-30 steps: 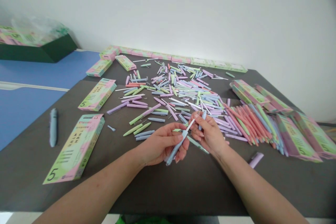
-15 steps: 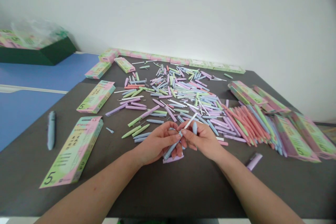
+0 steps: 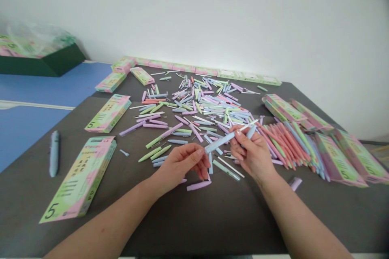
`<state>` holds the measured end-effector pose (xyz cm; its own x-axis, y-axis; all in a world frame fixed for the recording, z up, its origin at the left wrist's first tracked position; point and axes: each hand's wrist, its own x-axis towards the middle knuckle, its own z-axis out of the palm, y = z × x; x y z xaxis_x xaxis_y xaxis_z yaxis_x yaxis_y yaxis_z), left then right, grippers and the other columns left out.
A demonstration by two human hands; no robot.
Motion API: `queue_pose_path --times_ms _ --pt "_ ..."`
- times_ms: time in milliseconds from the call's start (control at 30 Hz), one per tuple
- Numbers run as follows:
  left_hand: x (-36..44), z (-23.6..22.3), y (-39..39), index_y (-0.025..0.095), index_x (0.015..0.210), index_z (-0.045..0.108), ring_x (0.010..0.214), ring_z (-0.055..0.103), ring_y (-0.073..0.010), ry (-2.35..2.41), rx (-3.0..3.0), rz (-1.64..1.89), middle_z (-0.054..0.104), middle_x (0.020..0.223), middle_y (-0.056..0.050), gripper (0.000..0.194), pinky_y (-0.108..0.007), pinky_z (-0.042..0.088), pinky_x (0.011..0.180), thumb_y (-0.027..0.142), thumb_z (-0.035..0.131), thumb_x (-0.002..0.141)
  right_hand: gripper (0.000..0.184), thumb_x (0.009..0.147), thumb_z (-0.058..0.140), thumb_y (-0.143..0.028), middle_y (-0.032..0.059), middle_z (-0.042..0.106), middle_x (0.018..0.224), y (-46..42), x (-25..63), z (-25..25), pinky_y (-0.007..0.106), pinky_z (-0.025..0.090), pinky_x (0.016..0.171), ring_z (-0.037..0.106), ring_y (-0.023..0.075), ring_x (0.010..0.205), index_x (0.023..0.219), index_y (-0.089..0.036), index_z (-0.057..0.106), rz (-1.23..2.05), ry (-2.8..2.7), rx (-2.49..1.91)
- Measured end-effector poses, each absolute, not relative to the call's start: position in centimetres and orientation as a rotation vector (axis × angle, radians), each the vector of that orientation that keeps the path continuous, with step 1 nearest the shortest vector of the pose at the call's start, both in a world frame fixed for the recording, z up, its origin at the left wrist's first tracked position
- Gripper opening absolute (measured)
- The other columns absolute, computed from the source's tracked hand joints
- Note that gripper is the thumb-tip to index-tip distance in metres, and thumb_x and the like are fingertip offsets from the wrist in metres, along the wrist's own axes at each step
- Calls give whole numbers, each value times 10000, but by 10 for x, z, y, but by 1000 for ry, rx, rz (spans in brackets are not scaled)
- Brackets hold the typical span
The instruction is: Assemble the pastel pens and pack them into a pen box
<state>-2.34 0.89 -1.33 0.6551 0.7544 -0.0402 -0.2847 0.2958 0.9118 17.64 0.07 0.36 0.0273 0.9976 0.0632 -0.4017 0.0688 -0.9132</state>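
Left hand (image 3: pixel 184 164), right hand (image 3: pixel 252 151), blue barrel (image 3: pixel 221 141) between, slanting up rightward

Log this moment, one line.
left hand: pinching near end of blue barrel | right hand: at far end, holding blue tapered piece | white refill protruding | ahead: scattered pen parts

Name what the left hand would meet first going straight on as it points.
Probably the blue pen barrel right at the left hand, then the right hand beyond; exact depth is unclear.

Small workshop — scattered pen parts (image 3: pixel 217 108), printed cartons (image 3: pixel 79 178)
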Motion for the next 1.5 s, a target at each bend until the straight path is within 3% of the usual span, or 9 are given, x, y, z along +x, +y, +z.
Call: queue_pose_path --times_ms 500,833,1100,1500 --pt "-25 -11 10 123 716 577 458 538 -73 652 1189 712 572 577 13 263 -182 428 458 338 573 869 90 829 636 -252 -65 407 545 0 175 3 157 201 333 231 22 387 861 -168 644 1250 -967 -879" --pt "-23 -14 8 139 833 582 499 578 -101 719 1194 768 636 704 -18 212 -235 479 503 349 614 819 108 819 648 -269 -60 421 549 1 175 2 164 202 331 240 29 392 861 -170 637 1227 -986 -903" --pt "-21 -8 7 134 752 598 476 562 -106 883 1347 705 589 530 9 219 -212 447 496 341 576 821 124 834 635 -290 -51 461 589 1 178 -3 178 232 333 322 25 369 890 -179 642 1128 -1099 -972" --pt "-23 -11 7 139 749 598 409 493 -76 952 1451 703 514 471 50 159 -170 382 424 280 562 812 161 816 648 -332 -55 474 589 1 177 -7 175 240 320 334 23 353 871 -182 625 1108 -1109 -1018"
